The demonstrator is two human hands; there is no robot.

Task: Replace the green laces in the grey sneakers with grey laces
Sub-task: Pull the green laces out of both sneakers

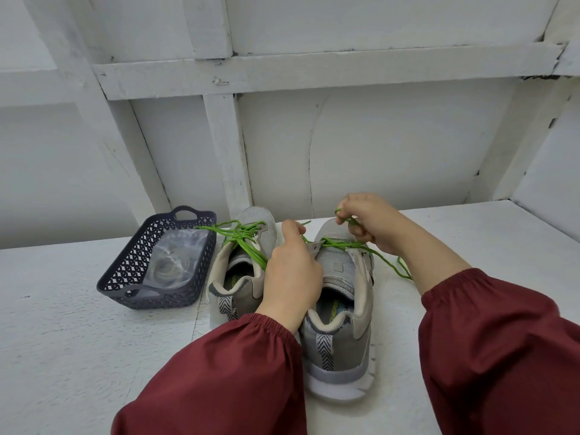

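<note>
Two grey sneakers stand side by side, heels toward me, on the white shelf. The left sneaker [238, 277] still carries its green lace [243, 235], tied in a loose knot. On the right sneaker [342, 312], a green lace [354, 244] runs loose across the upper eyelets and trails off to the right. My left hand [293, 271] rests on the right sneaker's inner side and pinches the lace near an eyelet. My right hand [370, 224] hovers over the toe and pinches a raised strand of the same lace. The grey laces [171, 265] lie in a clear bag.
A dark plastic lattice basket [125, 271] sits left of the sneakers and holds the clear bag. A white panelled wall with wooden beams rises right behind the shelf. The white shelf top [78, 340] extends to the left and right of the shoes.
</note>
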